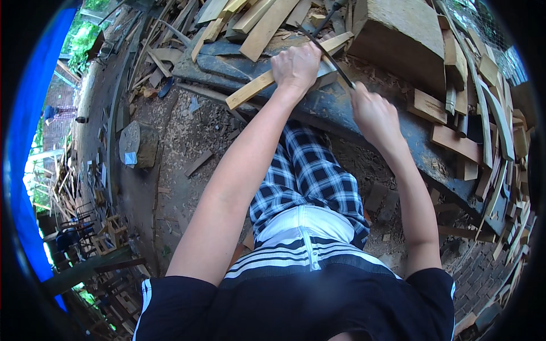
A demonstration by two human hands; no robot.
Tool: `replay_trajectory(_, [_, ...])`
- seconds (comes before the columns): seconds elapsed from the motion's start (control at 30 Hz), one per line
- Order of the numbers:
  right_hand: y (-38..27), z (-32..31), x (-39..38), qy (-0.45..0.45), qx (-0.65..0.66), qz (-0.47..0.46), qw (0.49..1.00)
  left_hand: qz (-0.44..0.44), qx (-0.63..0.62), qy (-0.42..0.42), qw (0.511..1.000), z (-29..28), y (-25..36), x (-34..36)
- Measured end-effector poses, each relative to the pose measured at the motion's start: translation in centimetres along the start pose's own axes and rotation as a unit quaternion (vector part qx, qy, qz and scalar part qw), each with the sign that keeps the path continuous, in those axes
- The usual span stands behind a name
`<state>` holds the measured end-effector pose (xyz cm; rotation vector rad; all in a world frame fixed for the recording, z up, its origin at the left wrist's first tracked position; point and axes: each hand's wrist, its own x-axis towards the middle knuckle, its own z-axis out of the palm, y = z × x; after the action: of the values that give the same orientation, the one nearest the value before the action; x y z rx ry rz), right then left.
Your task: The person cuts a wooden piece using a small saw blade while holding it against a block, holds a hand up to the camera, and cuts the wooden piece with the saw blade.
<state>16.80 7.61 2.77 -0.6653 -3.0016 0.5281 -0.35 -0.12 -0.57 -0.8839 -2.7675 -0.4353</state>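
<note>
Wooden slat (284, 71) pinned flat on the dark desk (341, 111) under clenched left hand (296, 65), long axis running lower-left to upper-right. Right hand (372, 111) just beside, gripping a thin dark blade (327, 54) angled up-left across the slat.

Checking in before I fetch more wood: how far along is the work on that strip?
Done: chips and shavings litter the ground. In hand: left hand pins a wooden strip on the dark beam; right hand grips a thin dark blade. Left: piled offcuts wait.
</note>
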Motion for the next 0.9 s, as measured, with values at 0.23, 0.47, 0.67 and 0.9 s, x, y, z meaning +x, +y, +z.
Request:
replay_trajectory(0.23, [-0.1,1.1,5.1,0.037,-0.022,-0.029,0.999,0.016,-0.005,-0.005,1.000,0.0,0.9,0.3])
replay_trajectory(0.47, [-0.1,-0.1,1.1,0.006,-0.021,0.000,1.000,-0.003,-0.001,-0.039,0.999,-0.6,0.0,-0.1])
replay_trajectory(0.67, [0.1,0.4,2.7,0.025,-0.035,-0.015,0.999,0.007,0.001,-0.057,0.998,-0.6,0.7,0.2])
replay_trajectory(0.9, [0.3,0.8,2.4,0.043,-0.008,-0.031,0.999,0.000,0.014,-0.046,0.999,-0.5,0.4,0.4])
